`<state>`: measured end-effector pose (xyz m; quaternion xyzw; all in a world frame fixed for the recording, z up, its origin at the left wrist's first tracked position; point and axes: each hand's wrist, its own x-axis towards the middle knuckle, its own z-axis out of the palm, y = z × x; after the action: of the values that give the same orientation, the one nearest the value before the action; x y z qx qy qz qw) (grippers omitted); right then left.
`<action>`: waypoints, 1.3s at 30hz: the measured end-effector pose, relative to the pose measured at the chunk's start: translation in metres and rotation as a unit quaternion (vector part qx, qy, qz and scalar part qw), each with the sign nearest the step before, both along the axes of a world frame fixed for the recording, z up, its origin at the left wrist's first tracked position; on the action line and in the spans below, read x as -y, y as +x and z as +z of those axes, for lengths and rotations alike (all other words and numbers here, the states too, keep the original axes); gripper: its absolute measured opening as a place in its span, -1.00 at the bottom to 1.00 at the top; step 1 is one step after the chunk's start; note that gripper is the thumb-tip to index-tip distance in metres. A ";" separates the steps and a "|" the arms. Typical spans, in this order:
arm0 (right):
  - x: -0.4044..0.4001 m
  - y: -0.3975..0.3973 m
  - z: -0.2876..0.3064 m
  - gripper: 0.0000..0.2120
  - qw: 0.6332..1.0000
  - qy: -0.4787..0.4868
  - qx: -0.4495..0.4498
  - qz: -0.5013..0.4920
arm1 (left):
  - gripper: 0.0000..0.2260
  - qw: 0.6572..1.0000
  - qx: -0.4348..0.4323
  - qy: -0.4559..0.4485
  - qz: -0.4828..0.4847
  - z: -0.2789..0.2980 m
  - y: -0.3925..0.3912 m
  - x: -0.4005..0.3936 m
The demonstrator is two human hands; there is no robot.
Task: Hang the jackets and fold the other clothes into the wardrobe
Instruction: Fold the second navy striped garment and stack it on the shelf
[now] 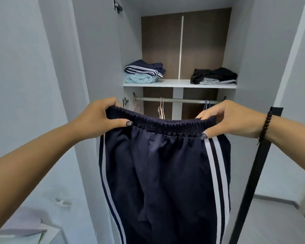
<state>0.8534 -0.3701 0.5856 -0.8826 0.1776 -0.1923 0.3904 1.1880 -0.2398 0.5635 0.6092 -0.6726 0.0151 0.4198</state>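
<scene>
Trousers (165, 173) hung from the left hand (95, 118) and right hand (231, 118), both pinching the waistband; uneven pulling risked a crooked fold.

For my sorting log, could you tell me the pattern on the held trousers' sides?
Two white stripes on the navy track trousers, head view.

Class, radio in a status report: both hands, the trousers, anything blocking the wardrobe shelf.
Left hand and right hand grip the waistband. Navy striped trousers hang unfolded before the wardrobe. Shelf holds two folded stacks, middle free.
</scene>
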 end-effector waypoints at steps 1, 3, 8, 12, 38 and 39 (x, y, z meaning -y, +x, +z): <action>0.003 -0.002 0.003 -0.79 1.000 0.001 -0.010 -0.017 | -0.75 1.000 -0.023 0.006 -0.004 0.005 -0.002 -0.004; 0.011 -0.004 0.005 -0.70 0.998 0.003 -0.018 -0.068 | -0.78 0.997 -0.062 0.040 -0.026 0.011 -0.007 -0.011; 0.019 0.014 -0.014 -0.67 0.987 -0.089 -0.049 -0.123 | -0.74 0.973 -0.090 0.211 -0.037 0.001 -0.011 -0.012; 0.023 0.028 -0.018 -0.72 0.986 -0.120 -0.015 -0.113 | -0.61 0.956 -0.175 0.234 -0.002 -0.008 -0.001 -0.012; -0.008 0.142 0.005 -0.83 0.966 0.050 0.118 -0.225 | -0.58 0.916 -0.400 0.034 -0.001 -0.013 -0.047 0.057; -0.012 0.143 0.011 -0.83 0.966 0.068 0.120 -0.218 | -0.51 0.922 -0.385 0.028 -0.011 -0.009 -0.048 0.055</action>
<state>0.9966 -0.3579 0.5964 -0.7642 0.3303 -0.3652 0.4165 1.1398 -0.2949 0.5548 0.5725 -0.4653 -0.2445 0.6293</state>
